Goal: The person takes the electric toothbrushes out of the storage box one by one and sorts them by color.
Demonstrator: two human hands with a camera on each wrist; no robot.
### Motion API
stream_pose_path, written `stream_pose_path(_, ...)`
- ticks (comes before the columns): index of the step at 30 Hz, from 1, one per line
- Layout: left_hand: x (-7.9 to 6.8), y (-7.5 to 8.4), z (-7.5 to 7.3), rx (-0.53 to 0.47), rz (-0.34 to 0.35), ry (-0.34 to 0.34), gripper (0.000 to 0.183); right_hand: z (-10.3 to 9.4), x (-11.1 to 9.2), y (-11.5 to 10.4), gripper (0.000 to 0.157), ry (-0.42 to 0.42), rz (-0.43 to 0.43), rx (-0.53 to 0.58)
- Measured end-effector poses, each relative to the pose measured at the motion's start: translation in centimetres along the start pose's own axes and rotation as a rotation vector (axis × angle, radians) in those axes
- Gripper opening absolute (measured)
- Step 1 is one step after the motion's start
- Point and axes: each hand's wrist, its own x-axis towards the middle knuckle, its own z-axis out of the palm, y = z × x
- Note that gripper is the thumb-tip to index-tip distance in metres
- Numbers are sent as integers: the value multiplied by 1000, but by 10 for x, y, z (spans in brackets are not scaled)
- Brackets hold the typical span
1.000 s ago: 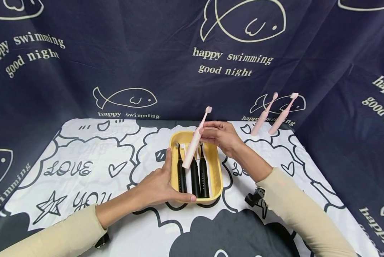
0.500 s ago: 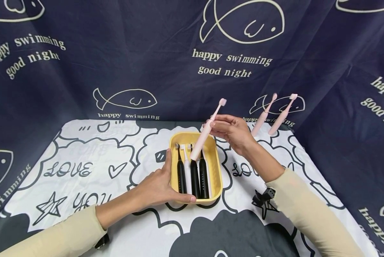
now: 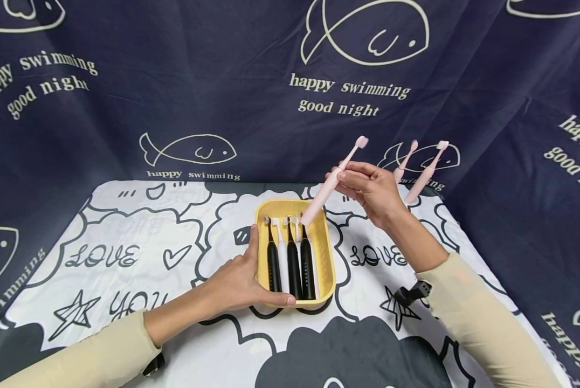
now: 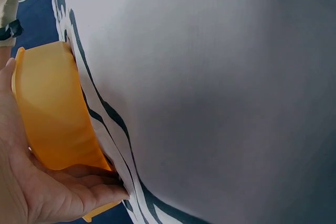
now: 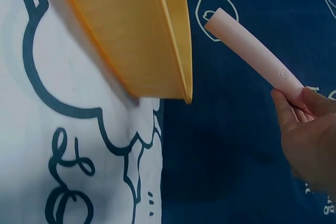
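Note:
A pink electric toothbrush (image 3: 325, 195) is tilted in the air over the right rim of a yellow basket (image 3: 326, 253). My right hand (image 3: 374, 191) pinches it near the neck, brush head up; in the right wrist view its pink handle (image 5: 252, 48) points toward the basket wall (image 5: 126, 35). Inside the basket lie black electric toothbrushes (image 3: 293, 269) alternating with white ones (image 3: 282, 258), side by side. My left hand (image 3: 234, 283) holds the basket at its near left corner, thumb along the front rim. The left wrist view shows its fingers (image 4: 94, 190) against the basket's outer wall.
Two more pink electric toothbrushes stand upright at the table's back right; one (image 3: 423, 180) shows well, the other (image 3: 406, 160) is partly behind my right hand. A patterned white cloth (image 3: 139, 237) covers the table. Dark blue fabric (image 3: 222, 81) hangs behind and at both sides.
My right hand has lifted the pink toothbrush up and to the right, from over the basket's middle to its right rim, uncovering more brush heads. The left hand and basket have stayed put.

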Motion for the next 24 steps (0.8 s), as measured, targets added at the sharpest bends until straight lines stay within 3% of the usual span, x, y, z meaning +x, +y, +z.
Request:
stream_pose_path(7, 0, -1, 0, -13, 12, -2, 183, -12, 0, -6, 23, 35, -42, 65)
stream_pose_path(24, -1, 0, 1, -6, 16, 4, 183, -37, 5, -10, 19, 127, -168, 21)
